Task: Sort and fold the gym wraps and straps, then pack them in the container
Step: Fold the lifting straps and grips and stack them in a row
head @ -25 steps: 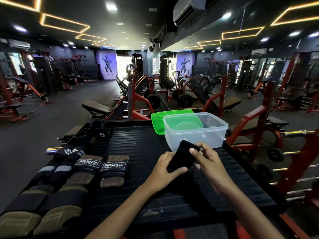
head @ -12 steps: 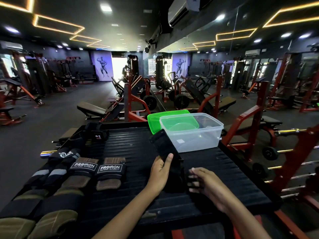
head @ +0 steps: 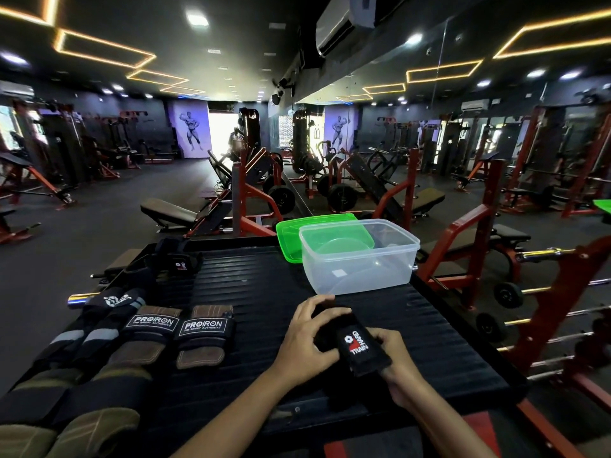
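Both hands hold a black Train Hard wrist wrap (head: 358, 347) on the near right of the ribbed black platform (head: 251, 292): left hand (head: 305, 342) curled over its far end, right hand (head: 391, 365) gripping beneath. The clear container (head: 358, 259) stands just beyond.

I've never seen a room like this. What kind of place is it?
Most likely a gym: weight benches, plate-loaded machines and a bodybuilder poster fill the room.
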Motion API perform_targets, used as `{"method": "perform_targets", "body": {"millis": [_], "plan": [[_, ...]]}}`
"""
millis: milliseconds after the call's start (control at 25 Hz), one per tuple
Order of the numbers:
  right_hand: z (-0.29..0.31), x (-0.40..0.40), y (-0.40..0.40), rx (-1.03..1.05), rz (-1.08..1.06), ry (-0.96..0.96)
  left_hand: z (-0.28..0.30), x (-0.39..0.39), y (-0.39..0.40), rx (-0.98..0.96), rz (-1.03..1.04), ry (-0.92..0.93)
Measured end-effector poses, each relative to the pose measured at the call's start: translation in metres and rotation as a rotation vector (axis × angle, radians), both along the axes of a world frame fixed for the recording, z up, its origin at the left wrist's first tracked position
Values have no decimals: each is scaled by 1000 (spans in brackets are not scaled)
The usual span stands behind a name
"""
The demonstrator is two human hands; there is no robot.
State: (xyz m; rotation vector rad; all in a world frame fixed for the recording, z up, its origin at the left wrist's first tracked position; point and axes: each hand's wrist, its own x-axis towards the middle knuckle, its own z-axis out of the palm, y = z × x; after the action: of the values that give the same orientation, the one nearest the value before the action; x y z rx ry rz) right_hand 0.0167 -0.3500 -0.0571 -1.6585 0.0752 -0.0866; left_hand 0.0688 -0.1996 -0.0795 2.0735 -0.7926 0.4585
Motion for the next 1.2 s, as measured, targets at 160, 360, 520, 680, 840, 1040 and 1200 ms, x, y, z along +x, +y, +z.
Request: {"method": "perform_targets", "body": {"millis": [160, 360, 520, 680, 840, 1040, 1200], "plan": [[2, -3, -4, -80, 28, -52, -1, -1, -1, -18, 7, -19], [-1, -1, -4, -210, 20, -146, 1, -1, -1, 26, -8, 5], [-2, -2, -5, -288, 26, -210, 1, 0, -1, 35, 2, 25], [8, 0, -9, -360, 102, -269, 3, -2, 1, -3, -6, 47], [17, 8, -4, -185, 83, -139, 6, -5, 1, -44, -13, 114], [14, 18, -2, -118, 36, -86, 6, -9, 0, 12, 37, 108], [11, 23, 0, -89, 37, -29, 11, -12, -3, 142, 158, 88]]}}
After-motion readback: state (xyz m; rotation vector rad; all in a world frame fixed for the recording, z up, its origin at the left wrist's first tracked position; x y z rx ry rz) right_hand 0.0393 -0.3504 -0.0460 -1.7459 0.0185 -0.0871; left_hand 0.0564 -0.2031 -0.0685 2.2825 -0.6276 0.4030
